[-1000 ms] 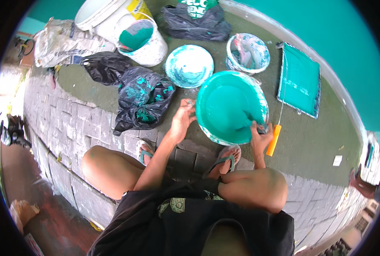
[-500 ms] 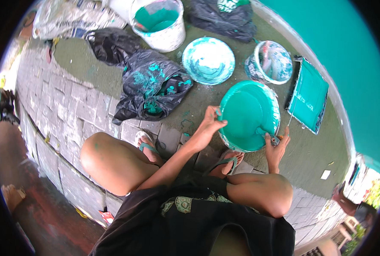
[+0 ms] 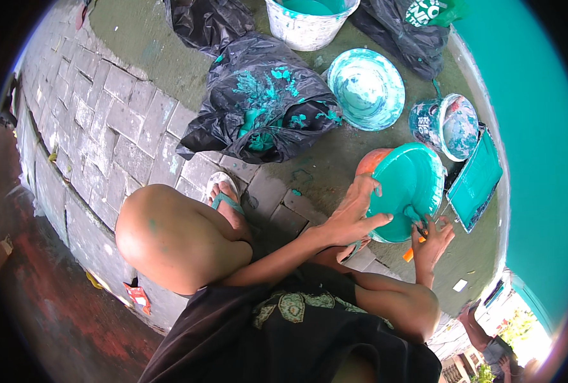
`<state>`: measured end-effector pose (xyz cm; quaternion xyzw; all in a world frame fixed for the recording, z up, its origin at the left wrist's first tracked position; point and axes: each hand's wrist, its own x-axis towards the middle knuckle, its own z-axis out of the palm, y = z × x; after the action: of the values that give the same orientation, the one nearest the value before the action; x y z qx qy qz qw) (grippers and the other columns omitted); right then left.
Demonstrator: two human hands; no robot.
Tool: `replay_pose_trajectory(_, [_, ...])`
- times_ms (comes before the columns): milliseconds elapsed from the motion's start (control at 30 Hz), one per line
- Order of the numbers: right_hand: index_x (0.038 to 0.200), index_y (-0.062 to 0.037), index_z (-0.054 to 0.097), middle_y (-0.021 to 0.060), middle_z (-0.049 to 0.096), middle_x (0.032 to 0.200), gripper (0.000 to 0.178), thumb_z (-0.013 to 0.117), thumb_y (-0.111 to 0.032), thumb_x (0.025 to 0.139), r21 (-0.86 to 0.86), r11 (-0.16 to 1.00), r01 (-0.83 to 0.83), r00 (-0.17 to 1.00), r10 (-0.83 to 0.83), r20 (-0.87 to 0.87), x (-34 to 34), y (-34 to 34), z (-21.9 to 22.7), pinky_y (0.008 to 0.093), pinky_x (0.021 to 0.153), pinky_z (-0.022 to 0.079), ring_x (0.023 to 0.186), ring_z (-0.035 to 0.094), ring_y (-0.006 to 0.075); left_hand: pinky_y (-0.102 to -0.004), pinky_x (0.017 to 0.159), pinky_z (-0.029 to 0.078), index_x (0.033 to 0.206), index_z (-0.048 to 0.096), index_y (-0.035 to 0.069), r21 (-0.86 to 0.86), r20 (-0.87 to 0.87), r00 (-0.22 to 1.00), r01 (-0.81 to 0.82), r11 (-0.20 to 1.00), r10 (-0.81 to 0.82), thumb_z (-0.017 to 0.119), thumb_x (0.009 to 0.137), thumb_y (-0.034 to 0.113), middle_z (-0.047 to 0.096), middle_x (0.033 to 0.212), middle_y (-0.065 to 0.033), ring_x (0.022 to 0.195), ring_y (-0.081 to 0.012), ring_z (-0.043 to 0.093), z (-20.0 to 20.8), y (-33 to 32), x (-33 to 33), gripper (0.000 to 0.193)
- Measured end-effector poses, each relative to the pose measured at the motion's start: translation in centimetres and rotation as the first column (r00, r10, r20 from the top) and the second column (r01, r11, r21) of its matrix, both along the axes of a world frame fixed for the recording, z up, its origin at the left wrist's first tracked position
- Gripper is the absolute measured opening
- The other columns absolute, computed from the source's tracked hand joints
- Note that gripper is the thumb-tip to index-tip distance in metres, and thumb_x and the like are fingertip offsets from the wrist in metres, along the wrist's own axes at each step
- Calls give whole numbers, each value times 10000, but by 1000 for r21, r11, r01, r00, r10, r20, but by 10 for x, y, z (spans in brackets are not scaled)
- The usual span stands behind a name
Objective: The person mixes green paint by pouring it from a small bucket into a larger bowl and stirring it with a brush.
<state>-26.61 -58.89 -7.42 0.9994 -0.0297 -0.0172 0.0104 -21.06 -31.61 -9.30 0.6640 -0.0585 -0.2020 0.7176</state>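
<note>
An orange bucket (image 3: 371, 159) with teal paint inside leans tilted in front of me. On its near-left rim lies my left hand (image 3: 354, 210), closed over the edge with thumb and fingers. My right hand (image 3: 433, 246), at the near-right rim, grips a paintbrush. Teal paint coats the brush's bristle end (image 3: 413, 215), which is inside the bucket, and its orange handle (image 3: 409, 255) pokes out below my fingers. Part of the brush is hidden by those fingers.
Beyond the bucket are a paint-smeared white basin (image 3: 366, 89), a small stained pail (image 3: 461, 127), a teal paint tray (image 3: 478, 182) and a white bucket (image 3: 309, 29). Black plastic bags (image 3: 265, 96) lie left of them. A teal wall (image 3: 533, 127) stands at right.
The bucket has tipped, so its orange outside shows at the left. The brush's orange handle has come into sight below my right hand. The view has shifted, with things higher in it.
</note>
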Motion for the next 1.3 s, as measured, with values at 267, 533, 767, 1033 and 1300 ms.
replay_pose_trajectory(267, [907,-38,670,106,531,1152,289,806,-156,681,23,995,-97,988,99,-117,28,4,16,417,871,378,1036,473,299,-339,968,297,1075,334,67,-180,-291,957,-72,981,17,591,857,210,348,1080,-89,1073,-184,348,-16,7,34,366])
replay_pose_trajectory(533, [905,-61,641,60,637,733,298,800,-202,695,121,972,-201,976,209,-57,48,16,20,374,770,355,749,570,235,-294,932,324,1084,372,60,-312,-391,915,-229,922,95,549,891,305,388,1003,-44,997,-144,403,1,12,82,359])
replay_pose_trajectory(767, [929,-59,651,66,627,683,302,798,-191,701,308,935,-173,979,198,-52,57,23,19,367,762,366,703,571,236,-426,984,331,1154,364,97,-164,-349,937,-87,983,25,468,903,453,463,1195,-82,1171,-199,434,-2,17,82,448])
replay_pose_trajectory(1033, [1044,-90,686,68,640,786,258,743,-166,805,596,801,-51,999,51,16,64,17,44,367,823,379,774,570,243,-391,1028,354,1328,296,1,99,-299,953,-10,995,39,575,920,332,477,1271,-239,1230,-318,469,18,21,84,595])
replay_pose_trajectory(1300, [1059,-83,672,56,650,853,297,751,-192,795,318,931,-181,980,143,140,72,-1,60,375,844,357,750,549,212,-405,995,386,1292,421,52,346,217,973,-150,926,77,602,919,229,506,1232,-150,1187,-278,484,100,59,78,451])
